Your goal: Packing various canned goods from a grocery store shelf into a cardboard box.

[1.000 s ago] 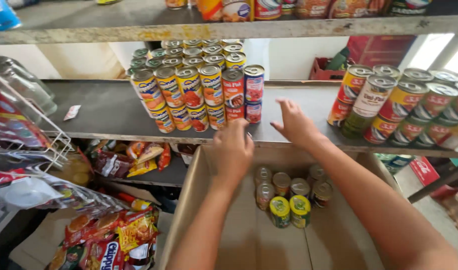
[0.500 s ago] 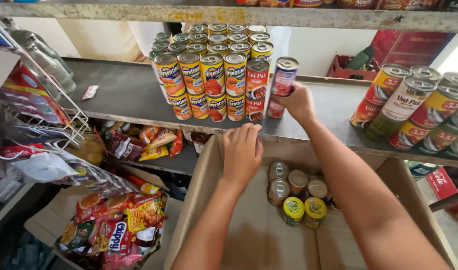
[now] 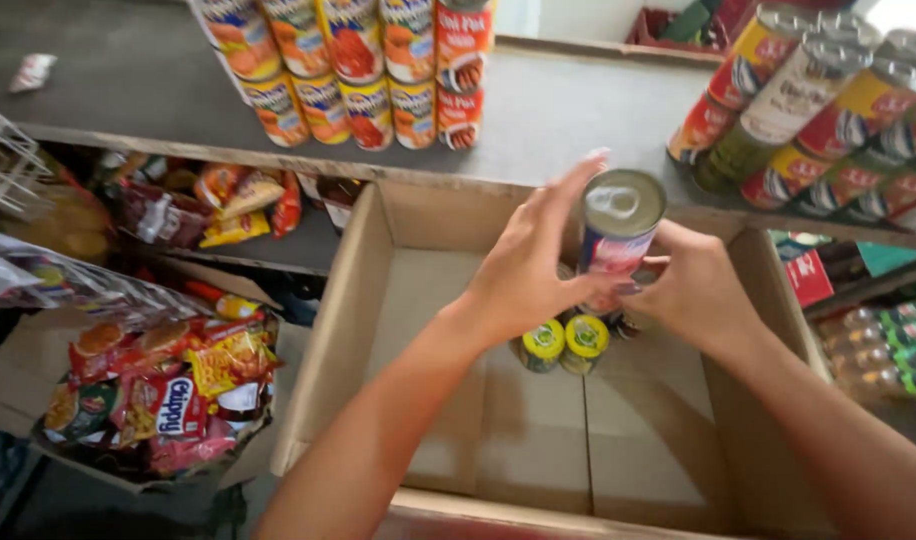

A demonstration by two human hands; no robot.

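Cardboard box (image 3: 378,300), open-topped, below the grey shelf (image 3: 578,110); left of the box, a carton of snack packets (image 3: 158,390); above its left corner, stacked cans (image 3: 363,70) on the shelf. Left hand (image 3: 528,270), fingers spread, flat against the tin can (image 3: 618,235) held upright over the box; right hand (image 3: 693,290) closed around the can's lower part; yellow-lidded cans (image 3: 565,340) on the box floor beneath. Right of the box, tilted cans (image 3: 818,110) on the shelf.

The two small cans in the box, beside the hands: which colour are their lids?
Yellow-green lids on the two small cans, seen in the head view.
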